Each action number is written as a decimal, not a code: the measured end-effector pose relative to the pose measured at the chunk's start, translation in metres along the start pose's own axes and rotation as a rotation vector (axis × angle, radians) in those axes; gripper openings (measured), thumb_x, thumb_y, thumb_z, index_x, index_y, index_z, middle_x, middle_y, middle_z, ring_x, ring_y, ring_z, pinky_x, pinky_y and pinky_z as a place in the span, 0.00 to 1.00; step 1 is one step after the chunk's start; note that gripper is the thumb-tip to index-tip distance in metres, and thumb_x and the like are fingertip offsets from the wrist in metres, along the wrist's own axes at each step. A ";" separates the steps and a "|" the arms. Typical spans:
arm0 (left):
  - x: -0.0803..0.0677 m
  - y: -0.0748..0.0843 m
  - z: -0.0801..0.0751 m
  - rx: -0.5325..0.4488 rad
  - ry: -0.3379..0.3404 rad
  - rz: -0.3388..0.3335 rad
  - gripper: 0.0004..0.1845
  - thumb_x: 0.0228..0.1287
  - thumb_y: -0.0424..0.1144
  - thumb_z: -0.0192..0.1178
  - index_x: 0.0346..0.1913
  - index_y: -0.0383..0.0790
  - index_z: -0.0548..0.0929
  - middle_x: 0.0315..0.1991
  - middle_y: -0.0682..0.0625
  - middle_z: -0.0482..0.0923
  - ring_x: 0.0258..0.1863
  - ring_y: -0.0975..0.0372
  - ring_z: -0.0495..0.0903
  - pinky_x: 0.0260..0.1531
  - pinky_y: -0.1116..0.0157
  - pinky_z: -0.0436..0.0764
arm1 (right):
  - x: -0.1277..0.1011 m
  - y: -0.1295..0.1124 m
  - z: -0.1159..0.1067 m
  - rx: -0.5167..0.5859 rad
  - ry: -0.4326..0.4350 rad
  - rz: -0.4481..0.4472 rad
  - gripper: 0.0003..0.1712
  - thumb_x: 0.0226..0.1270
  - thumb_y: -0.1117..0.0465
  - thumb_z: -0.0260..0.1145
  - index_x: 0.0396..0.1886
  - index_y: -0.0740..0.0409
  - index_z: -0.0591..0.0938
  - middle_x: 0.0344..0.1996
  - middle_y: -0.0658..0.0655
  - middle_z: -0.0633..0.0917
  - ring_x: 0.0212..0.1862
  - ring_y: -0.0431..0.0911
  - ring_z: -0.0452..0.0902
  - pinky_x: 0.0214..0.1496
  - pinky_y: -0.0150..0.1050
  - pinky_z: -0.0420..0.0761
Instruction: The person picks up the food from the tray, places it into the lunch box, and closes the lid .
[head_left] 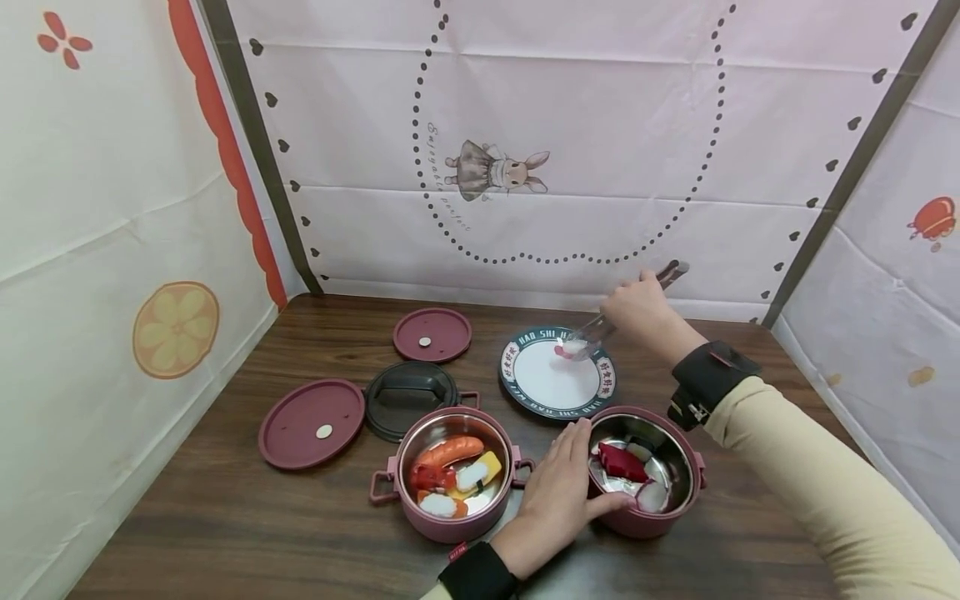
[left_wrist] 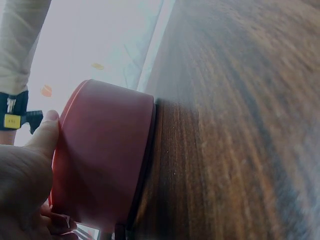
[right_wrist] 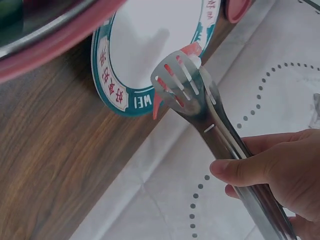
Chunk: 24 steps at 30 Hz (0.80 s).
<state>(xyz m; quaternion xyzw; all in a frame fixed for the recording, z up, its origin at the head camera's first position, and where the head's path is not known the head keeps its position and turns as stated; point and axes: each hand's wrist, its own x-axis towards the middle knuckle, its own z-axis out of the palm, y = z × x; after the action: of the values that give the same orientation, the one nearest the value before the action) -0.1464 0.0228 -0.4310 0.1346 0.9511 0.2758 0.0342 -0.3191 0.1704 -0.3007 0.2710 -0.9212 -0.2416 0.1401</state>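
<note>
My right hand point(head_left: 637, 312) grips metal tongs point(right_wrist: 200, 107) that pinch a red and white toy food piece point(head_left: 568, 348) just above the round white plate point(head_left: 551, 385) with a green lettered rim. My left hand point(head_left: 558, 492) holds the near rim of the right pink pot point(head_left: 678, 500), thumb along its side point(left_wrist: 47, 135). That pot holds a dark red piece point(head_left: 622, 461) and white pieces. The left pink pot point(head_left: 450, 475) holds a sausage, a yellow piece and other toy foods.
Two pink lids point(head_left: 311, 423) point(head_left: 432, 334) and a black lid point(head_left: 410, 396) lie on the wooden table point(head_left: 225, 508) left of the plate. Printed cloth walls point(head_left: 525, 142) close in the back and both sides.
</note>
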 end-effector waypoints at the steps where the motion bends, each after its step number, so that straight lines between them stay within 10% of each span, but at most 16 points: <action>1: 0.000 0.000 0.000 0.002 0.002 0.003 0.56 0.52 0.73 0.61 0.79 0.48 0.55 0.78 0.50 0.59 0.77 0.58 0.60 0.70 0.50 0.70 | -0.003 0.001 0.000 0.007 0.014 -0.001 0.10 0.51 0.62 0.77 0.35 0.49 0.89 0.32 0.54 0.89 0.38 0.52 0.83 0.42 0.45 0.73; 16: 0.000 -0.002 0.000 -0.033 -0.004 0.009 0.56 0.52 0.72 0.62 0.79 0.48 0.54 0.78 0.50 0.59 0.78 0.57 0.59 0.70 0.49 0.69 | -0.059 0.006 -0.031 0.037 0.079 -0.011 0.16 0.55 0.68 0.74 0.36 0.41 0.88 0.24 0.47 0.88 0.23 0.43 0.67 0.31 0.39 0.61; 24: -0.001 -0.002 0.000 -0.027 0.001 0.017 0.56 0.53 0.72 0.62 0.79 0.47 0.54 0.79 0.49 0.58 0.78 0.57 0.58 0.71 0.50 0.69 | -0.104 0.009 -0.056 0.112 0.075 0.023 0.19 0.59 0.70 0.69 0.43 0.40 0.89 0.34 0.47 0.91 0.32 0.46 0.84 0.34 0.46 0.72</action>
<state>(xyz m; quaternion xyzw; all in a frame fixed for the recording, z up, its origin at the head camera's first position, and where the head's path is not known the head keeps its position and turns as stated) -0.1455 0.0207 -0.4317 0.1419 0.9461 0.2891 0.0335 -0.2168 0.2154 -0.2623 0.2766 -0.9304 -0.1776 0.1621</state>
